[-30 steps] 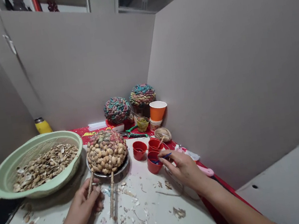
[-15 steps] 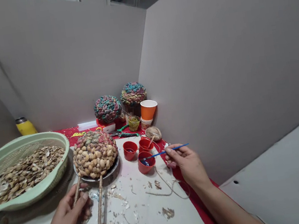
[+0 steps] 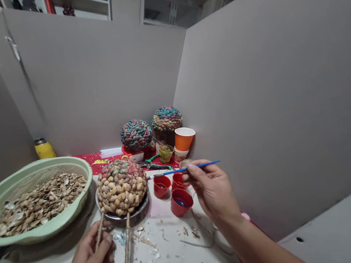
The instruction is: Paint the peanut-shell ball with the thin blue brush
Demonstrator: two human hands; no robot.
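Observation:
My right hand pinches a thin blue paintbrush, held level above three small red paint cups. The brush tip points left toward a dome covered in nut shells, partly painted at its top, which sits on a metal plate. My left hand grips one of two wooden sticks that poke out from under the dome toward me. The other stick lies free on the white table.
A pale green basket full of shells stands at the left. At the back are two painted shell domes, an orange paper cup, a small jar, green-handled pliers and a yellow bottle. Shell scraps litter the table. Grey partition walls enclose the space.
My right hand lifted the brush out of the blue paint cup and swung its tip left toward the shell dome. My left hand stayed on the stick.

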